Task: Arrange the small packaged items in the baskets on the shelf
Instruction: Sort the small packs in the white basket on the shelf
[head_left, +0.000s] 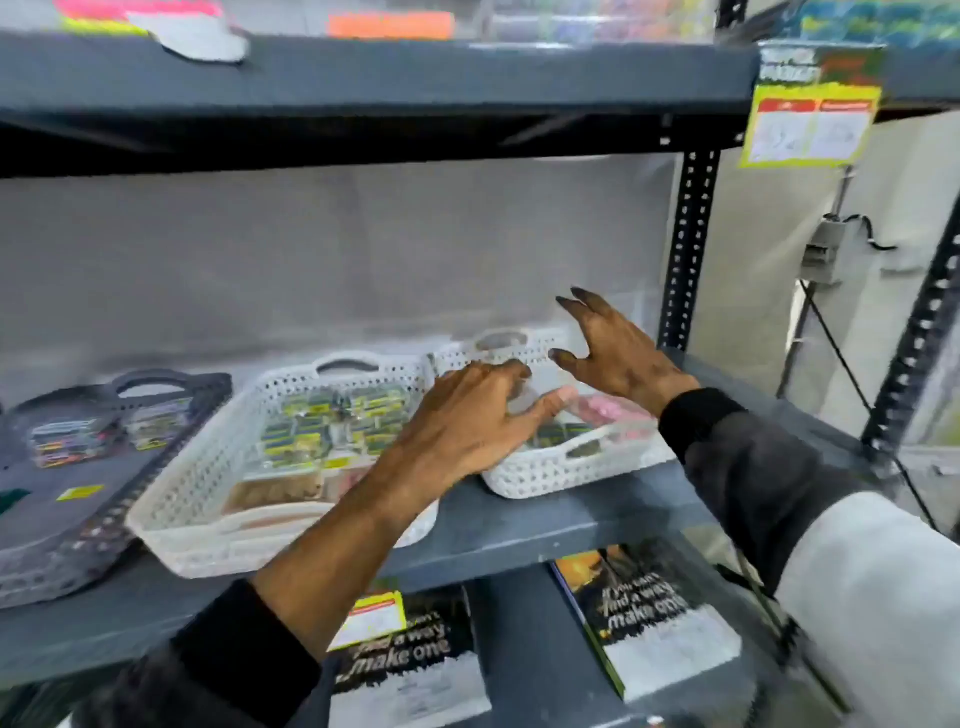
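Three perforated baskets stand on the grey shelf (545, 525). A dark basket (156, 415) at the left holds a few small packets. The middle white basket (208, 467) holds several green-and-yellow packets (332, 421) and a brown pack. The right white basket (550, 473) holds pink packets (608, 410) and some green ones. My left hand (467, 421) reaches into the right basket, fingers curled over a clear packet (524, 397), thumb out. My right hand (608, 348) hovers above the back of that basket with its fingers spread and nothing in it.
An upper shelf board (363, 78) hangs close overhead with coloured goods on it. A perforated metal post (688, 249) stands right of the baskets. A yellow price tag (810, 104) hangs at the top right. Notebooks (649, 618) lie on the shelf below.
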